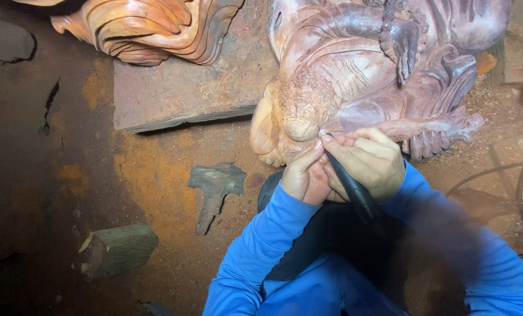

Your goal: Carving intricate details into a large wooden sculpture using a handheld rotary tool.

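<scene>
Sawdust-covered ground (156,169) is being occupied by a large reddish wooden sculpture (378,76), which is standing at the top right with a carved lion-like head (301,111) at its lower left. A second orange carving (150,29) is being supported on a flat wooden slab (185,93) at the top left. Wood offcuts (214,187) are lying near the knees. A slim black rotary carving tool (349,184) is being gripped pen-fashion by the right hand (370,164), its tip touching the head's muzzle. The left hand (305,175) is being curled and pressed against the right, steadying it.
</scene>
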